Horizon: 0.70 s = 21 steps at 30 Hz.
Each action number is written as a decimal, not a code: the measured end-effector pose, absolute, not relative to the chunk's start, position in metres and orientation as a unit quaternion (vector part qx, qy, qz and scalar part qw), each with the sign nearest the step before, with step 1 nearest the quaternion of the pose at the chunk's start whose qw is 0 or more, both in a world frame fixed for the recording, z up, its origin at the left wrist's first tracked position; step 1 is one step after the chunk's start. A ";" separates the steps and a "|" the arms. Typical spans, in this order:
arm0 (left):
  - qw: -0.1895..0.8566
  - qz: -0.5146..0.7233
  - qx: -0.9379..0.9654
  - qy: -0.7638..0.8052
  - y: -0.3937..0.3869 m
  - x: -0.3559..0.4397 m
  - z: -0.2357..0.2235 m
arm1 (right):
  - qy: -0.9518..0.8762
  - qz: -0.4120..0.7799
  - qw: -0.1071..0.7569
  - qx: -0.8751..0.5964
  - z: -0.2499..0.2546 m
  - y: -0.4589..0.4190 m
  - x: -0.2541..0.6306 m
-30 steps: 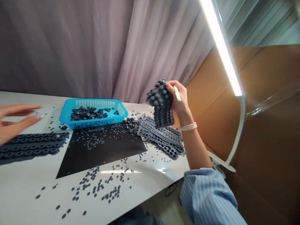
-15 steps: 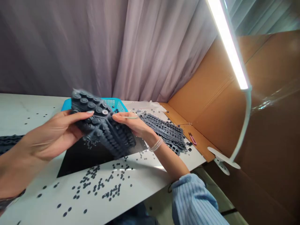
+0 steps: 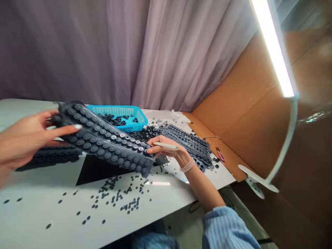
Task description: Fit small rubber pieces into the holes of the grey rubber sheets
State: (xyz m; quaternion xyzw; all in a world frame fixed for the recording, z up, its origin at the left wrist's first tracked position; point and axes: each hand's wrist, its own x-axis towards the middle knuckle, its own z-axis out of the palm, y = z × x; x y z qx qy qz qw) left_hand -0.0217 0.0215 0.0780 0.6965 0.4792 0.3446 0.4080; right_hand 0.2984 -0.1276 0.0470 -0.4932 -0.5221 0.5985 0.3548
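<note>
Both hands (image 3: 31,133) (image 3: 166,150) on rubber sheet (image 3: 103,143)

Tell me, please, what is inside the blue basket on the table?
The blue basket holds a loose heap of small dark round rubber pieces. The basket bottom under the heap is covered, so what lies there cannot be seen.
</note>
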 end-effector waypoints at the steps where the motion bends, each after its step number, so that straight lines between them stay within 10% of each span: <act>1: 0.427 0.299 0.700 0.488 0.021 -0.024 0.071 | -0.524 0.595 0.344 -0.504 0.044 -0.128 0.302; 12: 0.136 -0.017 0.826 0.547 0.016 -0.031 0.038 | -0.557 0.256 0.395 -0.684 0.008 -0.117 0.311; 21: -0.048 0.081 0.899 0.428 -0.043 0.025 0.035 | -0.523 0.216 0.483 -0.669 0.009 -0.140 0.309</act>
